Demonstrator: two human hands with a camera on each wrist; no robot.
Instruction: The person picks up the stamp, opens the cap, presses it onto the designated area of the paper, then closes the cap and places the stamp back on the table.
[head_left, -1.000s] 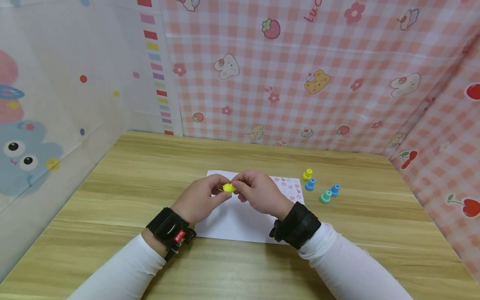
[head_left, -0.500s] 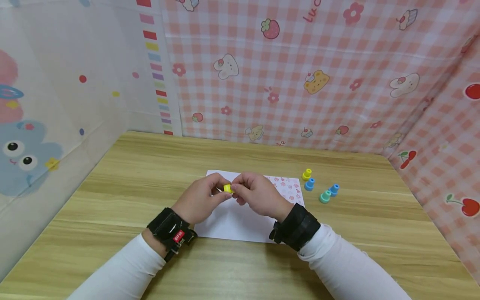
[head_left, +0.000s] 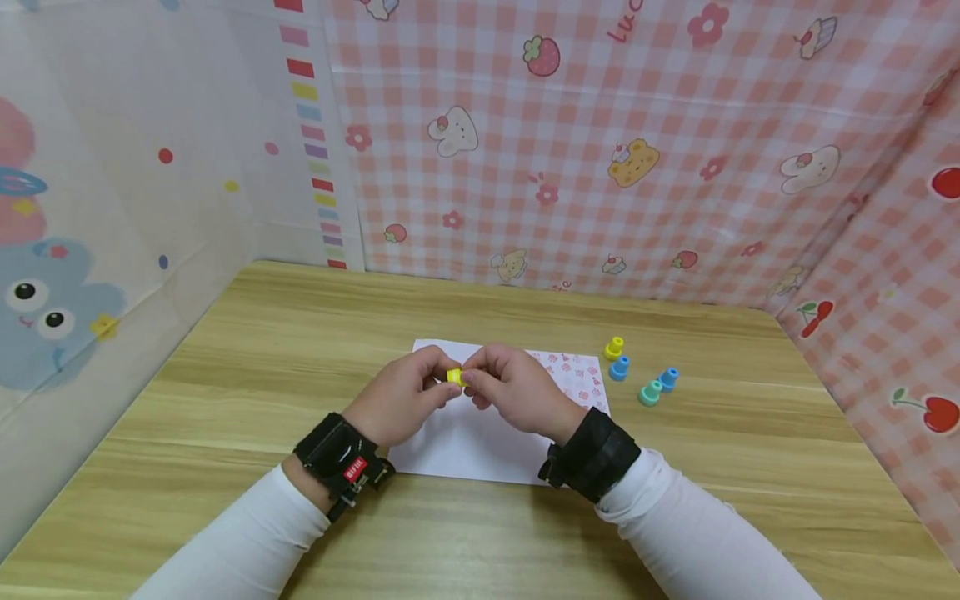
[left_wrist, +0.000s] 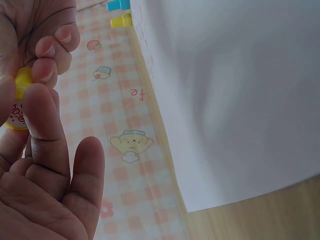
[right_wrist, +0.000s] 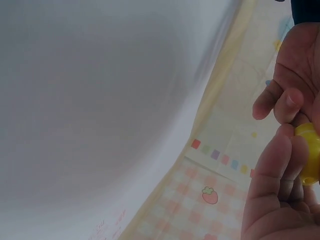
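Above the sheet of paper [head_left: 472, 446], both hands meet on a small yellow stamp [head_left: 454, 377]. My left hand [head_left: 397, 402] pinches one end of it between thumb and finger. From the other side, my right hand [head_left: 525, 396] grips it with thumb and fingertips. In the left wrist view the stamp [left_wrist: 17, 115] shows a plain yellow top and a pale band with red marks. Fingers cover much of it in the right wrist view, leaving a rounded yellow part [right_wrist: 311, 152]. Small red prints [head_left: 579, 379] mark the paper's upper right.
Right of the paper, several similar stamps stand on the wooden table [head_left: 225, 375]: a yellow one [head_left: 615, 349], a blue one [head_left: 619, 369], another blue one [head_left: 668, 381] and a teal one [head_left: 650, 393]. Patterned cloth [head_left: 480, 192] hangs behind the table.
The yellow stamp has turned slightly in the fingers, and less of it shows now. The right fingertips have shifted a little on it. Both arms stay almost in place.
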